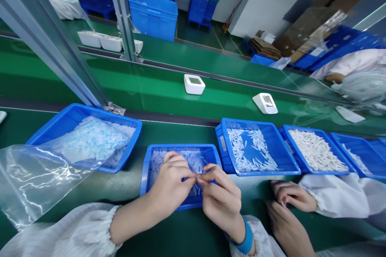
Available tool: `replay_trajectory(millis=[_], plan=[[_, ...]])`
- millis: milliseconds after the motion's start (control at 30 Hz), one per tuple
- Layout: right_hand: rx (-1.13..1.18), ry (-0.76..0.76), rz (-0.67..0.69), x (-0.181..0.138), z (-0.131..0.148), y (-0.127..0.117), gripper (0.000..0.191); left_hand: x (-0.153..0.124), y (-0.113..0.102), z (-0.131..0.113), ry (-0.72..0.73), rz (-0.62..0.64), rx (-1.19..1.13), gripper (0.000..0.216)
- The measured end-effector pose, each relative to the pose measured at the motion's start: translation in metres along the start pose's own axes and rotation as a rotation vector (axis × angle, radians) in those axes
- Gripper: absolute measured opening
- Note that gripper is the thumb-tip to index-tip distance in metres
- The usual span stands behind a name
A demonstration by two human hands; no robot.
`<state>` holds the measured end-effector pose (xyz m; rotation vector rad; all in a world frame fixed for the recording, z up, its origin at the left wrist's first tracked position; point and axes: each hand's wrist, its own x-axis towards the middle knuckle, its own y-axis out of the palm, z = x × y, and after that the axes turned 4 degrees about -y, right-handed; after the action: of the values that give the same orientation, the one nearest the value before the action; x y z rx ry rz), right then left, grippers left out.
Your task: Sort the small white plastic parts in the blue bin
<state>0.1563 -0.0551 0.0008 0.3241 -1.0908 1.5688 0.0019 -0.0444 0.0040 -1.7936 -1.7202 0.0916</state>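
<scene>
My left hand (170, 184) and my right hand (221, 198) meet over a small blue tray (145, 168) of small white plastic pieces. The fingertips of both hands pinch one small white piece (199, 176) between them. Both hands are closed in a pinch. A blue band circles my right wrist. White sleeves cover both forearms.
A large blue tray (72, 114) with a clear bag of white pieces lies left. Blue trays (271, 168) of white pieces line up to the right. A co-worker's hands (289, 196) rest at lower right. Two white devices (194, 84) lie on the green belt beyond.
</scene>
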Motion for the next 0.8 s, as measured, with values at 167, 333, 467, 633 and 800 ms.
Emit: replay_trajectory(millis=[167, 333, 467, 633, 800], plan=[[0.085, 0.103, 0.008, 0.007, 0.000, -0.003, 0.029, -0.002, 0.001, 0.001, 0.090, -0.041, -0.036, 0.026], [0.151, 0.224, 0.016, 0.012, 0.000, -0.002, 0.027, -0.002, 0.002, 0.001, 0.135, -0.040, -0.027, 0.029], [0.206, 0.321, -0.066, 0.014, 0.000, -0.002, 0.028, 0.001, 0.001, -0.003, 0.145, -0.104, -0.024, 0.023], [0.492, 0.550, -0.147, 0.016, -0.009, -0.007, 0.023, 0.002, -0.002, -0.010, 0.136, -0.145, 0.004, 0.006], [0.678, 0.635, -0.194, 0.015, -0.016, -0.008, 0.018, 0.002, -0.003, -0.010, 0.150, -0.187, 0.018, 0.008]])
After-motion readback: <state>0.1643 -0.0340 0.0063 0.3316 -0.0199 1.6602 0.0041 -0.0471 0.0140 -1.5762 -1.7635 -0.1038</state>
